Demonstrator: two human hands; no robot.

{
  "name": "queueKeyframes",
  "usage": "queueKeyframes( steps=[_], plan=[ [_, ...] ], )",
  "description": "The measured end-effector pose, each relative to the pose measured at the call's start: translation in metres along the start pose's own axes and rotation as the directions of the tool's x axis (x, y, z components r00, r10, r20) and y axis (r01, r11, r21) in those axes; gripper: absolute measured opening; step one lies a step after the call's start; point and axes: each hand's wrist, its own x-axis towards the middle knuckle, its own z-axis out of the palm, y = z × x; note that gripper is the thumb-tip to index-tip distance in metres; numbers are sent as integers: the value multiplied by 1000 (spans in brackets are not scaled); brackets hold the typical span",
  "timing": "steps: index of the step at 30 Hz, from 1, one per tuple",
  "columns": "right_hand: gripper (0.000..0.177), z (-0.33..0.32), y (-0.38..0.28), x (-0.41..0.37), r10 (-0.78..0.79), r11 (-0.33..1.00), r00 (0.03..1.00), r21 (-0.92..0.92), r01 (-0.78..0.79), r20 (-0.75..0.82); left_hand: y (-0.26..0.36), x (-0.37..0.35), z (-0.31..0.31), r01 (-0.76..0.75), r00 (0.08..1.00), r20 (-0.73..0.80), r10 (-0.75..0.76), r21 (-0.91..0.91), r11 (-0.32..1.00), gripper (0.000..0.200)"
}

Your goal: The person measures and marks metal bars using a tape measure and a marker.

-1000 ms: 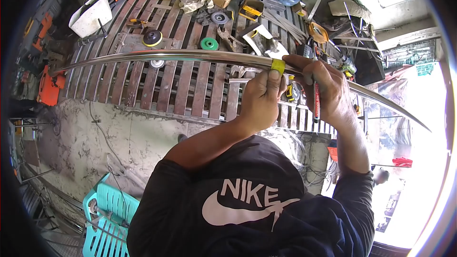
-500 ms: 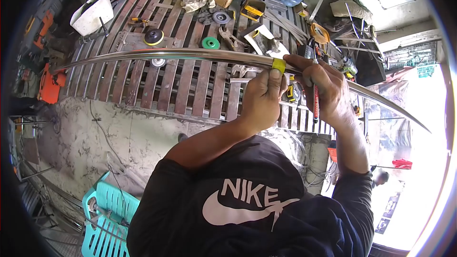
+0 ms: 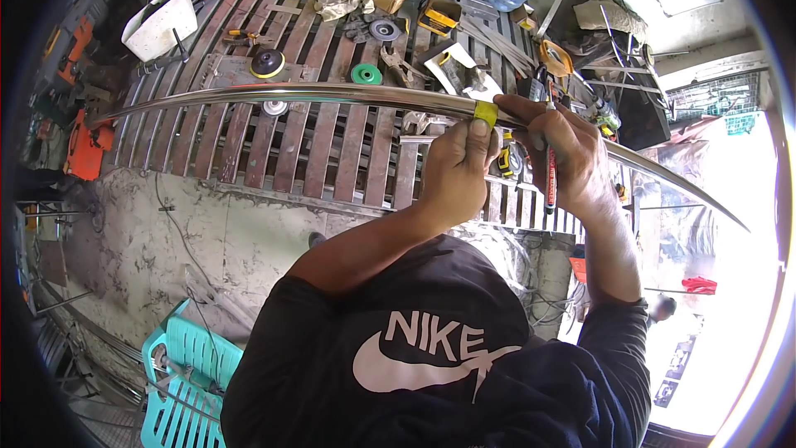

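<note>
"NIKE" is read in white on the dark shirt point(image 3: 431, 348), nearest. The left hand point(image 3: 458, 168) is closed on the curved metal tube point(image 3: 315, 95), thumb pressed at the yellow tape point(image 3: 484, 114). The right hand point(image 3: 565, 153) is clenched on the tube plus a red marker point(image 3: 550, 178), print unreadable. The tube is held over the slatted bench point(image 3: 332, 158), overhanging its left and right edges. A green disc point(image 3: 366, 75) is seen near the cluttered far edge.

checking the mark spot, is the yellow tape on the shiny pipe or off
On: the yellow tape band wraps round the long shiny metal pipe, at the fingers of the left hand.
</note>
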Motion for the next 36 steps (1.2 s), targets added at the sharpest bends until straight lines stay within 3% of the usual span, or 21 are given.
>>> queueKeyframes(
  steps=[6,11,21,24,27,29,33,36],
  plan=[
    [17,-2,1,0,-21,1000,1000,-10,21,-10,-2,2,0,-56,998,16,57,-21,998,48],
    [24,-6,-5,4,-7,1000,1000,-8,7,4,-2,2,1,-74,997,21,74,-37,997,49],
    [30,-8,-10,5,44,998,999,35,-44,-8,-2,-2,3,-34,999,-1,34,-107,994,45],
    [34,-16,-14,9,-75,996,995,-52,72,-59,-3,-3,4,-8,1000,5,9,-160,987,42],
    [26,-18,-9,-4,-83,995,983,-59,75,-161,-5,-3,4,1,1000,14,2,-216,976,40],
    [37,-18,-6,-7,-157,987,950,-64,145,-269,-5,-3,2,6,1000,28,0,-232,973,39],
    [43,-28,-28,-9,-48,995,976,-99,28,-214,2,-6,5,-14,1000,18,18,-211,977,41],
    [38,-16,-31,-9,-79,997,960,-36,72,-270,3,-5,4,-19,999,30,26,-218,976,43]
  ],
)
